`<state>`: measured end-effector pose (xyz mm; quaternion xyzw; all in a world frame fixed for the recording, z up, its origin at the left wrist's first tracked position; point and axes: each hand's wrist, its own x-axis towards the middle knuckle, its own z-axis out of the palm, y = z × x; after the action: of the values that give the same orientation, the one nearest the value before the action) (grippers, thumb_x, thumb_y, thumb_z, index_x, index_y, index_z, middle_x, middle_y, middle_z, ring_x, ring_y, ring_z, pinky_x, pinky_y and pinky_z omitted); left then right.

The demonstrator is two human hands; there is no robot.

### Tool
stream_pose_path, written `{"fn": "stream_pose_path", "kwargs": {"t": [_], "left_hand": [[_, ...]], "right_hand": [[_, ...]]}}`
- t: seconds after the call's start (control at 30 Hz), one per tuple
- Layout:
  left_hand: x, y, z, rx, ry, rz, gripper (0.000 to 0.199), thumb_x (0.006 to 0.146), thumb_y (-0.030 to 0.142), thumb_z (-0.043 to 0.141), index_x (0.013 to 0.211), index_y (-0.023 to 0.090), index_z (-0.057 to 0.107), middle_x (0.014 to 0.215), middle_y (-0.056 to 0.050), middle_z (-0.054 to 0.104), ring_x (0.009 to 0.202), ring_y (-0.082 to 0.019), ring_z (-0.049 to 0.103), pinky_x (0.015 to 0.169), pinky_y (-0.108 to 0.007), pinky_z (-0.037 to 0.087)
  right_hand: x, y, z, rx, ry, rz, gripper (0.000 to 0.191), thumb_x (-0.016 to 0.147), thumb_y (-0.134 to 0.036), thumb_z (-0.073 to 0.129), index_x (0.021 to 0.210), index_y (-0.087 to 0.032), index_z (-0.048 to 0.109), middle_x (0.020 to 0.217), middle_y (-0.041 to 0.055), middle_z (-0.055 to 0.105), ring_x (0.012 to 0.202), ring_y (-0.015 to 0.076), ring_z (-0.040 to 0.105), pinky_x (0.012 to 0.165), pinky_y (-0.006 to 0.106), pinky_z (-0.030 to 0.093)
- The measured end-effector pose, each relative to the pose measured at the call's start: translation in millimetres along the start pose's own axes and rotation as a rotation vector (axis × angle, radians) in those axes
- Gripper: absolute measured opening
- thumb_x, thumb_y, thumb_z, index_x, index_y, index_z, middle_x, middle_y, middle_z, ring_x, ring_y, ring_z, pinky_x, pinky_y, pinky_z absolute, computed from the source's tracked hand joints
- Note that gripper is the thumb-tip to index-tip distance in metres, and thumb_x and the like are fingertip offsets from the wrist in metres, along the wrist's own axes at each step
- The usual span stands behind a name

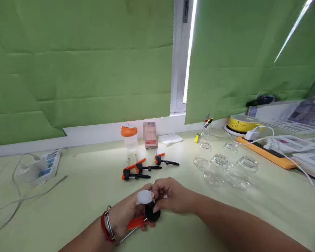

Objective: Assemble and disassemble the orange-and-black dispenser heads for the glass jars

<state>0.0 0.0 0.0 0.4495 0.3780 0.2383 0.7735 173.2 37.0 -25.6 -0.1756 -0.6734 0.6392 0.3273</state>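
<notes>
My left hand (pixel 130 213), with a red band and silver bangles at the wrist, is closed around an orange-and-black device (pixel 138 222) with a thin metal rod and a round black end. A small whitish translucent piece (pixel 144 197) sits at the left thumb, just above the black end. My right hand (pixel 172 196) is closed, its fingertips pinching at the black end beside that piece. What exactly lies between its fingers is hidden. Beyond my hands lie three similar orange-and-black devices (pixel 136 176), each with a metal rod and a black stem.
An orange-lidded cup (pixel 129 138), a blurred-out box (pixel 150 135) and a white paper (pixel 170 139) stand or lie along the wall. Several clear glass jars (pixel 219 161) are at right, near an orange power strip (pixel 267 154) and yellow roll (pixel 243 123). Cables and a white power strip (pixel 48 166) lie left.
</notes>
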Motion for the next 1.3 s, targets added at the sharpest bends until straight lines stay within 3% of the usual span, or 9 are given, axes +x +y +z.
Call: {"fn": "stream_pose_path", "kwargs": {"t": [0.37,1.3], "left_hand": [[0.3,-0.6,-3.5,0.022,0.013,-0.027,0.04,0.07,0.049,0.054,0.097,0.022,0.045,0.079,-0.003,0.056,0.058,-0.015,0.06,0.042,-0.018,0.035],[0.7,-1.6,-4.0,0.044,0.021,-0.023,0.041,0.07,0.051,0.055,0.097,0.022,0.047,0.079,-0.002,0.056,0.06,-0.016,0.06,0.042,-0.019,0.034]], "right_hand": [[-0.3,1.1,-2.6,-0.027,-0.004,0.045,0.027,0.061,-0.022,0.077,0.072,-0.015,0.052,0.075,-0.0019,0.057,0.065,0.0081,0.051,0.061,0.022,0.043],[0.0,0.6,-4.0,-0.038,-0.022,0.028,0.031,0.062,-0.027,0.077,0.066,-0.016,0.048,0.083,0.0011,0.06,0.071,0.01,0.054,0.064,0.024,0.046]]}}
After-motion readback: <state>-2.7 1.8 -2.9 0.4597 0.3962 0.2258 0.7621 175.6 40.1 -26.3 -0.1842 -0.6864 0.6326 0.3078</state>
